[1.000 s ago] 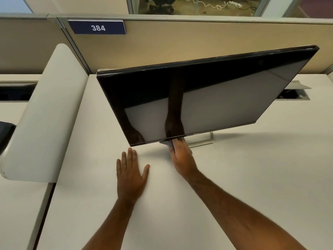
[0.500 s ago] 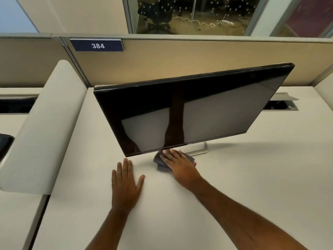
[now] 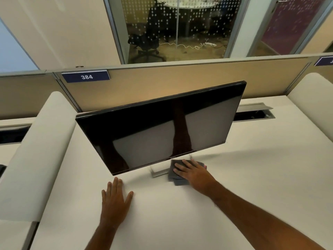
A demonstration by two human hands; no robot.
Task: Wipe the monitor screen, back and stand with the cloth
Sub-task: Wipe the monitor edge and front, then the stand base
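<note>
A black monitor (image 3: pixel 162 130) with a dark, glossy screen stands tilted on a white desk (image 3: pixel 252 177). Its silver stand (image 3: pixel 158 173) shows below the lower bezel. A folded dark grey cloth (image 3: pixel 173 175) lies on the desk at the right end of the stand base. My right hand (image 3: pixel 194 173) lies flat on the cloth, fingers spread, pressing it down. My left hand (image 3: pixel 115 201) rests palm down on the desk in front of the monitor's lower left corner, holding nothing.
White curved dividers stand at the left (image 3: pixel 36 156) and far right (image 3: pixel 313 101). A beige partition (image 3: pixel 180 82) with a "384" label (image 3: pixel 86 76) runs behind the monitor. An open cable slot (image 3: pixel 254 115) lies in the desk at the back right.
My right hand slid the cloth out from under the monitor's lower edge and to the right along the stand base. The view tilted upward. My left hand stayed flat on the desk.
</note>
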